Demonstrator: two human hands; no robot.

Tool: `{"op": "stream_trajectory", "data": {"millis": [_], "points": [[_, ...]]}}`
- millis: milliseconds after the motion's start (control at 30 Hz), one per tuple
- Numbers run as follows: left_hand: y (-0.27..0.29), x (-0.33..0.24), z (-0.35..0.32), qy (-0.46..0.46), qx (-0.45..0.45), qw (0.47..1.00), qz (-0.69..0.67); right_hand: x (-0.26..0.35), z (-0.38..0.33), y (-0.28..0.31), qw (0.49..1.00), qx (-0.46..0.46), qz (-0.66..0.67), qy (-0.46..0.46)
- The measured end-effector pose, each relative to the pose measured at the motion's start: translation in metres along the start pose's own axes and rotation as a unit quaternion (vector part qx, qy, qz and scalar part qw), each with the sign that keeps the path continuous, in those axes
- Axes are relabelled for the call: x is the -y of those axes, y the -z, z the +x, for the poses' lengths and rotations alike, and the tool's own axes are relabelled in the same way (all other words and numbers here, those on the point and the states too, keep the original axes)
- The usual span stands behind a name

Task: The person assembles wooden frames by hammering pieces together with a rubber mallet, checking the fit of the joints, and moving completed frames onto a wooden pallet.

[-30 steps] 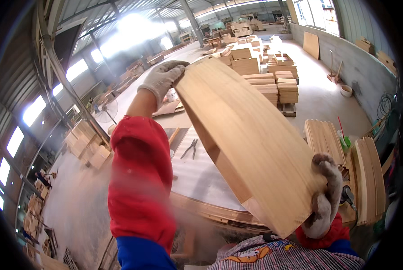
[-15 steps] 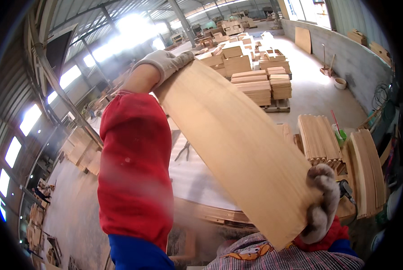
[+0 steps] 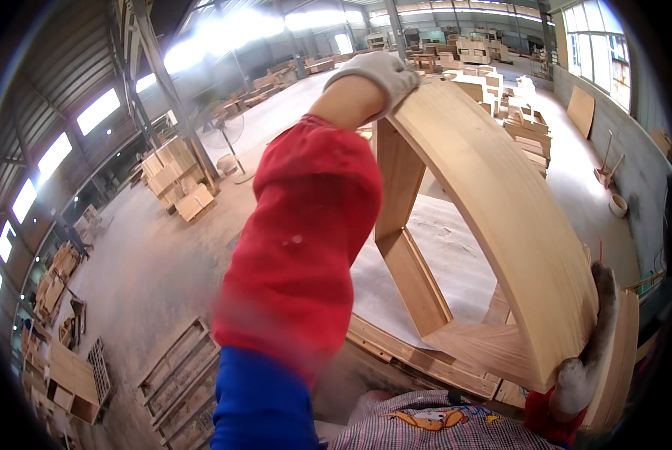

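Note:
Between my hands is a four-sided wooden drawer frame (image 3: 508,202), tilted up, its pale long board turned toward me. Its open middle shows the inner faces of the other boards. My left hand (image 3: 373,79), in a light glove, is closed over the far upper corner; the fingertips are partly hidden behind the wood. At the near right end, my gloved right hand (image 3: 585,360) grips the board's outer edge from below and beside. Under the frame, a white-covered work table (image 3: 448,236) shows through the opening, with a wooden rail (image 3: 418,365) along its near edge.
A slatted pallet (image 3: 177,379) lies on the floor at lower left. Farther left stand stacked panels (image 3: 172,174) and a pedestal fan (image 3: 225,133). Stacked wooden parts (image 3: 529,139) line the far right, near a bucket (image 3: 618,205). Long boards (image 3: 617,367) stand close by my right hand.
The frame has turned from showing only its long board's flat face to revealing its open inside. Both hands keep their hold. The view has swung left, showing more floor there.

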State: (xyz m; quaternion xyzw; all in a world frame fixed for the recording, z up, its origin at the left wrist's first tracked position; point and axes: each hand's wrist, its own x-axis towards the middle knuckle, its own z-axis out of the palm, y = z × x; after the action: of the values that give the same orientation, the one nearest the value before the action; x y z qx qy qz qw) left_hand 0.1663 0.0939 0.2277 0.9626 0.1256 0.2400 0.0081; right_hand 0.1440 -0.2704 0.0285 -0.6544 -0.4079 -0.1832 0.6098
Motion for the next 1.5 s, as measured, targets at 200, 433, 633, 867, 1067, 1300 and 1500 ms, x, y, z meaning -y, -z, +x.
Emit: {"op": "stream_trajectory", "data": {"millis": [200, 433, 633, 867, 1067, 1300, 1500], "points": [[0.012, -0.021, 0.000, 0.067, 0.019, 0.993, 0.098, 0.010, 0.001, -0.006, 0.989, -0.040, 0.132, -0.053], [-0.019, -0.018, -0.016, -0.044, -0.217, 0.904, -0.367, -0.008, 0.002, 0.002, 0.971, -0.138, 0.176, -0.087], [-0.167, -0.041, -0.148, -0.177, -0.323, 0.878, -0.305, -0.027, 0.002, 0.001, 0.984, -0.097, 0.151, -0.012], [-0.289, -0.086, -0.259, -0.107, -0.002, 0.849, -0.517, -0.031, 0.008, -0.053, 0.922, 0.017, 0.386, -0.012], [-0.284, -0.062, -0.230, 0.025, -0.038, 0.855, -0.517, -0.079, -0.007, -0.056, 0.901, 0.070, 0.379, -0.200], [-0.146, -0.042, -0.131, 0.069, -0.152, 0.576, -0.800, -0.236, -0.072, 0.009, 0.882, -0.086, 0.220, -0.408], [-0.103, -0.044, -0.118, 0.114, -0.222, 0.329, -0.911, -0.287, -0.117, 0.018, 0.806, -0.171, 0.345, -0.450]]}}
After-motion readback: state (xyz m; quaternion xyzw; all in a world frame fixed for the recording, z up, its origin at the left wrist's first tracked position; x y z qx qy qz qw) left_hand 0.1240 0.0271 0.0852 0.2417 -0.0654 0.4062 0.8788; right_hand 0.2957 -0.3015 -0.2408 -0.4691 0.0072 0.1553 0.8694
